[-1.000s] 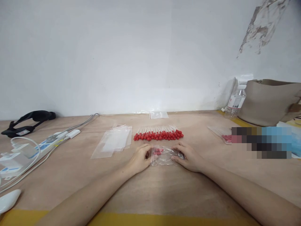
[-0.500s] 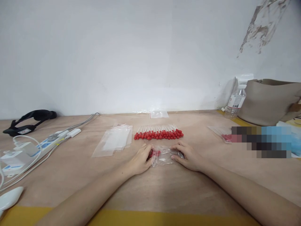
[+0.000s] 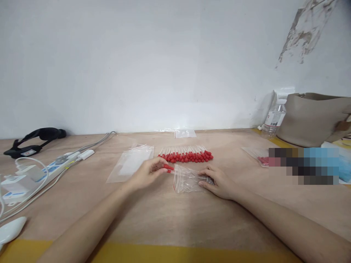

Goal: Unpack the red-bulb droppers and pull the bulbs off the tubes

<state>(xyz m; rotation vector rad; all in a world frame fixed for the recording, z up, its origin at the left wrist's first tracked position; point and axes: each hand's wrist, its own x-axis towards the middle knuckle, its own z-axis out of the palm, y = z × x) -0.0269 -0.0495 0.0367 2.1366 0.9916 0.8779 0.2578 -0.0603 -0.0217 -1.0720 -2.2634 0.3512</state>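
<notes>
My left hand (image 3: pixel 152 171) is closed in a pinch on red-bulbed droppers (image 3: pixel 168 167). Their pale tubes point right, at the mouth of a clear zip bag (image 3: pixel 186 180); whether the tips are inside it I cannot tell. My right hand (image 3: pixel 216 181) curls around the far end of this crumpled bag, thumb in front and fingers behind. Just beyond both hands lies a row of similar droppers (image 3: pixel 189 156), red ends toward me and pale tubes toward the wall. Left of the row, partly behind my left hand, flat clear zip bags (image 3: pixel 131 162) are stacked.
On the left are a power strip (image 3: pixel 51 171) with cables and a black strap-like object (image 3: pixel 35 140). To the right lie a bag with red pieces (image 3: pixel 260 157), a plastic bottle (image 3: pixel 275 118) and a grey-beige container (image 3: pixel 309 118). Another small bag (image 3: pixel 185 134) lies by the wall.
My left hand has moved left and slightly away from me, off the bag's mouth, with the red-bulbed droppers in its fingers. My right hand stays on the bag.
</notes>
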